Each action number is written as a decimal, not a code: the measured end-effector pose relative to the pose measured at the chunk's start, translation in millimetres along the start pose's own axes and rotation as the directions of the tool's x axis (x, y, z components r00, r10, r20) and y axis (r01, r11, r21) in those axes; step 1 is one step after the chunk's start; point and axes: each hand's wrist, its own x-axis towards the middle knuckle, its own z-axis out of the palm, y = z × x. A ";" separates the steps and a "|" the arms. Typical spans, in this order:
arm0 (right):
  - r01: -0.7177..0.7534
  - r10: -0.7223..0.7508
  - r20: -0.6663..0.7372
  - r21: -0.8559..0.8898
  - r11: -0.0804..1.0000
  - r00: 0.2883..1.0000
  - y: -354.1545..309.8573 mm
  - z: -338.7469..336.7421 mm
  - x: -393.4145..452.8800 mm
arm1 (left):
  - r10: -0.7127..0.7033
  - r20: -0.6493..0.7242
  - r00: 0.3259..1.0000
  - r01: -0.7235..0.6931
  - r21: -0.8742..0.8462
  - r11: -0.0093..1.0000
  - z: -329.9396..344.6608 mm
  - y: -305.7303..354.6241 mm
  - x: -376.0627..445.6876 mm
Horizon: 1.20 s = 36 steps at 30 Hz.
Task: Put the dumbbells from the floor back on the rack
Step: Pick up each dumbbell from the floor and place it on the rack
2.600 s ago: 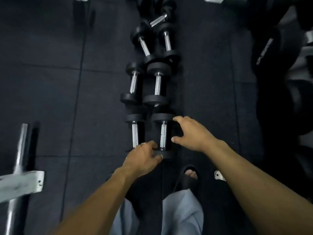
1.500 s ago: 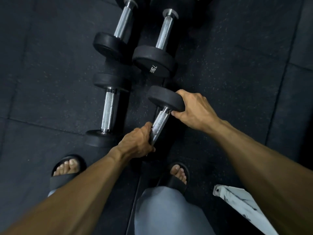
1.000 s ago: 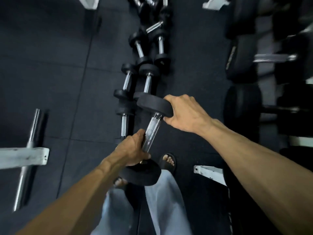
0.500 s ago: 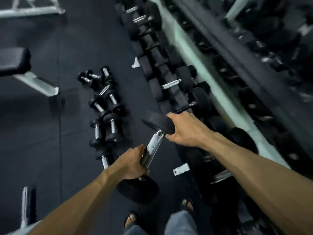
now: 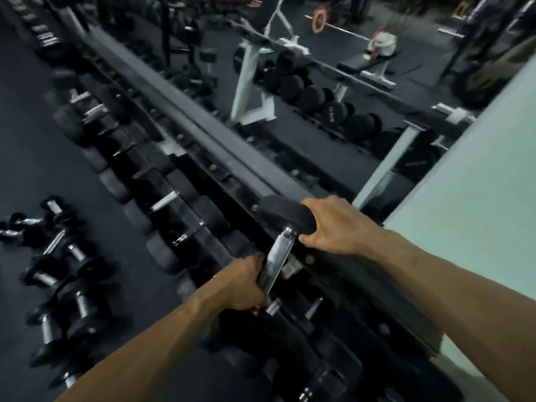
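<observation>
I hold one black dumbbell (image 5: 278,256) with a chrome handle, tilted, in the air over the rack's near end. My left hand (image 5: 240,285) is wrapped around the lower part of the handle. My right hand (image 5: 333,227) grips the upper black head. The lower head is mostly hidden behind my left hand and the dark rack. The long dumbbell rack (image 5: 203,132) runs diagonally from upper left to lower right, with many black dumbbells on its lower tier. Several smaller dumbbells (image 5: 63,274) lie in a row on the floor at left.
A mirror behind the rack shows a second dumbbell rack on white legs (image 5: 249,79) and a bench (image 5: 368,65). A pale green wall (image 5: 478,184) stands at right. Dark rubber floor (image 5: 34,158) lies between the floor dumbbells and the rack.
Both hands took the nearest dumbbell off the floor and lifted it. The view swung from the floor row up and right to the rack, and the dumbbell is now over the rack.
</observation>
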 end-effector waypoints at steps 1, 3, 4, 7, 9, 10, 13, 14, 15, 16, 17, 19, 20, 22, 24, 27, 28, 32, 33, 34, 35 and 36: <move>-0.032 0.032 -0.002 0.019 0.999 0.999 19.9 -7.0 -10.0 | 0.024 0.017 1.000 -0.024 0.021 0.999 4.3 20.0 11.7; -0.097 0.097 -0.007 0.036 0.995 0.995 59.3 -19.5 -29.9 | 0.065 0.064 0.996 -0.068 0.031 0.997 14.8 58.7 34.1; -0.127 0.127 -0.005 0.034 0.991 0.992 78.5 -24.7 -40.1 | 0.083 0.091 0.992 -0.086 0.029 0.996 21.4 77.5 43.8; -0.213 0.213 0.004 0.053 0.976 0.977 131.5 -36.2 -71.6 | 0.143 0.144 0.979 -0.151 0.042 0.988 47.6 127.4 71.9; -0.266 0.266 0.015 0.054 0.962 0.964 162.6 -39.3 -90.3 | 0.162 0.177 0.971 -0.171 0.035 0.985 68.5 156.3 86.9; -0.287 0.286 0.026 0.049 0.957 0.958 176.9 -39.5 -98.0 | 0.167 0.196 0.966 -0.175 0.023 0.984 79.0 168.6 93.8; -0.329 0.326 0.068 0.038 0.943 0.943 215.2 -38.1 -115.1 | 0.169 0.261 0.950 -0.165 -0.036 0.986 106.6 199.1 109.2; -0.337 0.333 0.083 0.035 0.941 0.939 226.1 -36.9 -118.6 | 0.164 0.286 0.944 -0.155 -0.053 0.986 114.6 207.0 113.1; -0.341 0.337 0.097 0.032 0.939 0.937 235.9 -34.7 -120.7 | 0.159 0.306 0.939 -0.145 -0.069 0.987 122.9 213.1 117.1; -0.343 0.339 0.107 0.026 0.939 0.935 244.4 -31.5 -122.6 | 0.151 0.322 0.934 -0.132 -0.082 0.988 131.1 217.3 120.8; -0.340 0.336 0.116 0.015 0.940 0.935 251.6 -27.7 -124.4 | 0.144 0.331 0.932 -0.119 -0.092 0.989 138.4 220.8 123.7; -0.324 0.321 0.125 -0.002 0.946 0.939 262.3 -19.2 -128.2 | 0.127 0.336 0.933 -0.096 -0.106 0.990 149.3 224.6 127.1; -0.318 0.315 0.123 0.003 0.948 0.941 266.6 -16.7 -130.0 | 0.121 0.333 0.935 -0.091 -0.105 0.990 153.2 225.2 129.0; -0.313 0.309 0.110 0.021 0.950 0.945 271.3 -13.5 -134.6 | 0.107 0.321 0.941 -0.080 -0.097 0.992 157.7 225.6 127.6; -0.298 0.296 0.082 0.011 0.954 0.952 272.3 -12.9 -136.5 | 0.091 0.305 0.948 -0.066 -0.092 0.994 157.1 225.7 125.6; -0.291 0.291 0.075 -0.013 0.957 0.954 268.2 -14.9 -134.2 | 0.088 0.284 0.955 -0.067 -0.084 0.994 154.2 223.1 124.3; -0.294 0.294 0.078 -0.022 0.956 0.952 266.8 -15.4 -133.6 | 0.097 0.281 0.955 -0.076 -0.085 0.993 153.2 222.4 123.8; -0.322 0.327 0.085 -0.065 0.944 0.941 262.1 -16.4 -133.3 | 0.126 0.266 0.956 -0.099 -0.110 0.989 151.3 222.2 120.8; -0.333 0.340 0.087 -0.087 0.939 0.936 260.0 -17.3 -132.6 | 0.126 0.252 0.959 -0.097 -0.125 0.987 149.2 222.1 119.8; -0.342 0.350 0.080 -0.101 0.934 0.933 257.3 -19.1 -131.0 | 0.120 0.229 0.966 -0.088 -0.146 0.985 145.9 221.8 119.7; -0.346 0.354 0.067 -0.105 0.932 0.933 253.8 -21.3 -128.1 | 0.111 0.201 0.973 -0.079 -0.162 0.984 140.6 220.8 119.0; -0.340 0.346 0.046 -0.101 0.935 0.937 249.2 -24.1 -123.9 | 0.102 0.172 0.980 -0.074 -0.163 0.984 134.0 219.1 117.7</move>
